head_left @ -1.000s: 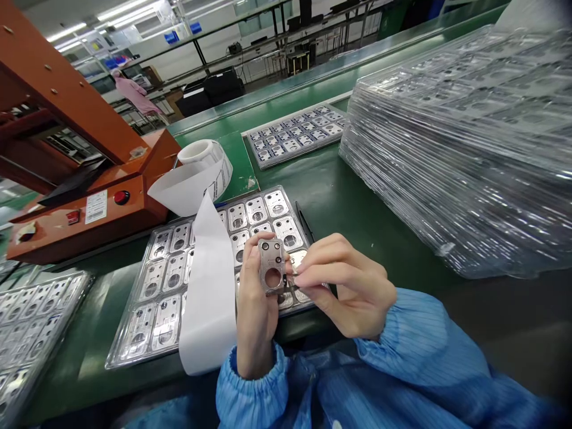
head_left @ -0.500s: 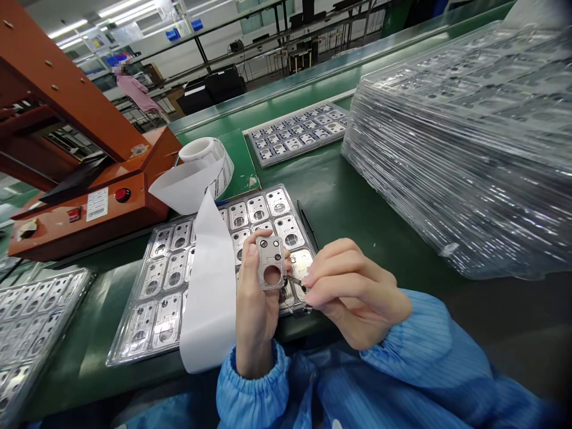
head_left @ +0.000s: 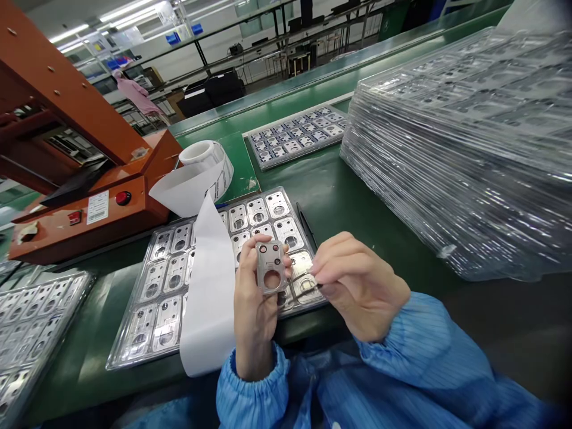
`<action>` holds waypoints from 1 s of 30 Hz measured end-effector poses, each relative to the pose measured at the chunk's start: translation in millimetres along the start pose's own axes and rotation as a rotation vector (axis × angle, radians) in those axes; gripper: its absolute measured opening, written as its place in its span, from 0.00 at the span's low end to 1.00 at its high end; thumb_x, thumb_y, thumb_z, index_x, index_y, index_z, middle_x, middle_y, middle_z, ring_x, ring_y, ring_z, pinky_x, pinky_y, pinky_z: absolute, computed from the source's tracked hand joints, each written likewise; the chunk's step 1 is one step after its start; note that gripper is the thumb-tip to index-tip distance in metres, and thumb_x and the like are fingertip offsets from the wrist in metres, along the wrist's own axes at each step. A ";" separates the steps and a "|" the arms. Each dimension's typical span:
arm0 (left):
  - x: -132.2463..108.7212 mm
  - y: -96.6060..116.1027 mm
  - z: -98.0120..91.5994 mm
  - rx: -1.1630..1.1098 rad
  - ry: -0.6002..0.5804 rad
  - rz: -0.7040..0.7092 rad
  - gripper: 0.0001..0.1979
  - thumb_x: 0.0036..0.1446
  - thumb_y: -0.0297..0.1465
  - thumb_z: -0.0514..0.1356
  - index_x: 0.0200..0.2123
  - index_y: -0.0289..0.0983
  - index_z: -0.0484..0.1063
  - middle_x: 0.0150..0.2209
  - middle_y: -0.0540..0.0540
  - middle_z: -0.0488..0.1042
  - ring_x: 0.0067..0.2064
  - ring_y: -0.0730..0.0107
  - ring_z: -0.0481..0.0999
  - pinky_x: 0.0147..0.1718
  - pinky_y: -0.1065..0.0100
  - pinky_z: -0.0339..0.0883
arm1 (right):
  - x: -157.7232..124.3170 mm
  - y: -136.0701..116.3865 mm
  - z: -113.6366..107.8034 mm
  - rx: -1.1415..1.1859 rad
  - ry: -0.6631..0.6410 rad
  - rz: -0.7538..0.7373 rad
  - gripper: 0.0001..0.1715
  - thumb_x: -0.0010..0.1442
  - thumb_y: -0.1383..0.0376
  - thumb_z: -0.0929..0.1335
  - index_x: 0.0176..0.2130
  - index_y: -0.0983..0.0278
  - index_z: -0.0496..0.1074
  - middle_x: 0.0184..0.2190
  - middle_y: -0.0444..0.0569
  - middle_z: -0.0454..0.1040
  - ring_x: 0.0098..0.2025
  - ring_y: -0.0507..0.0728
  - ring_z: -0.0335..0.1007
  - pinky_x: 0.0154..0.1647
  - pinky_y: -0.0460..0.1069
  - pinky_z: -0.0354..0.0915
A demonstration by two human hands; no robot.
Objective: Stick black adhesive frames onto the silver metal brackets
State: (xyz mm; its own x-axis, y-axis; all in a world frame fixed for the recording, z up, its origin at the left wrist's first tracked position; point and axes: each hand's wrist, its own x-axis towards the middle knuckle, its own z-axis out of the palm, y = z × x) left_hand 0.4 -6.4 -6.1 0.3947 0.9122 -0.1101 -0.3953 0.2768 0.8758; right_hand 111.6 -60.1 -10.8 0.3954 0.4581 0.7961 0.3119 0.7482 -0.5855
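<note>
My left hand (head_left: 254, 307) is closed around the edges of a small silver metal plate (head_left: 270, 260), held upright. The plate has one large round hole and several small dark-rimmed ones. Just right of it, my right hand (head_left: 364, 289) pinches a thin dark pointed tool (head_left: 308, 291); the fingers hide most of it, and its tip is apart from the plate. Beneath both hands lies a clear plastic tray (head_left: 117, 348) with rows of similar plates. A white paper strip (head_left: 206, 298) crosses this tray, left of my left hand.
An orange machine (head_left: 147, 196) with a red button stands at left, beside a label roll (head_left: 196, 152). Tall stacked plastic trays (head_left: 429, 173) rise at right. A black pen-like tool (head_left: 306, 225) lies by the tray. Another filled tray (head_left: 295, 156) sits behind. A person in pink is far off.
My right hand has drawn slightly up and away from the plate, taking the thin tool with it. The plate has turned and dipped a little in my left hand.
</note>
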 end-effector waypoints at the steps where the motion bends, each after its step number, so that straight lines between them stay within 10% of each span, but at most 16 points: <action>1: 0.7 -0.2 -0.6 -0.007 0.005 0.013 0.07 0.60 0.36 0.52 0.38 0.41 0.66 0.32 0.48 0.73 0.29 0.75 0.72 0.27 0.75 0.67 | -1.2 1.5 -0.4 0.009 0.017 0.032 0.07 0.57 0.72 0.67 0.34 0.62 0.73 0.28 0.47 0.73 0.31 0.56 0.69 0.31 0.52 0.68; 12: -4.4 -3.3 7.1 0.211 0.205 0.379 0.07 0.59 0.33 0.57 0.30 0.37 0.67 0.28 0.53 0.63 0.24 0.81 0.60 0.24 0.77 0.58 | 1.2 7.7 -16.7 -0.035 0.100 0.369 0.08 0.59 0.73 0.68 0.37 0.62 0.74 0.32 0.42 0.73 0.34 0.50 0.69 0.38 0.45 0.68; 30: -5.0 -9.4 0.2 0.707 0.110 0.414 0.08 0.58 0.36 0.59 0.29 0.39 0.68 0.25 0.53 0.63 0.28 0.77 0.62 0.27 0.74 0.55 | 9.4 4.5 -33.1 -0.166 0.039 0.348 0.08 0.60 0.73 0.67 0.38 0.63 0.74 0.33 0.42 0.73 0.37 0.50 0.69 0.40 0.45 0.66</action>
State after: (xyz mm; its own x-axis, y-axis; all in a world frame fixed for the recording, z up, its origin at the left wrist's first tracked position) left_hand 2.3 -13.7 -13.7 0.2342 0.9329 0.2736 0.1390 -0.3107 0.9403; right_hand 145.3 -68.3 -11.0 0.5337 0.6501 0.5409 0.2874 0.4621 -0.8390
